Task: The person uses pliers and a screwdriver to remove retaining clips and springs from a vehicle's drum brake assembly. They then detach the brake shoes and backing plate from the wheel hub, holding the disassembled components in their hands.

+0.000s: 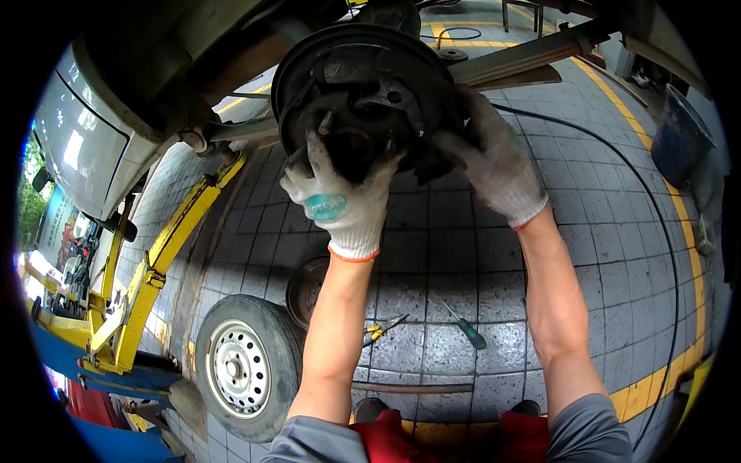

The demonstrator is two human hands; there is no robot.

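Above my arms hangs a dark round brake assembly (370, 65) with its inner parts exposed. My left hand (340, 189), in a white knit glove with a teal patch, grips the lower part of the wheel hub (351, 143). One finger points up beside a wheel stud (327, 120), and the thumb lies at the hub's right side. My right hand (494, 158), in a dirtier grey glove, closes round a dark brake part at the assembly's right edge. Shadow and blur hide that part's shape and some fingertips.
A spare-looking wheel (239, 370) leans at lower left, beside a brake drum (309, 289) on the floor. Yellow-handled pliers (378, 331) and a green screwdriver (469, 332) lie below. A yellow lift arm (166, 247) stands left; a black hose (617, 147) curves right, near a dark bucket (683, 139).
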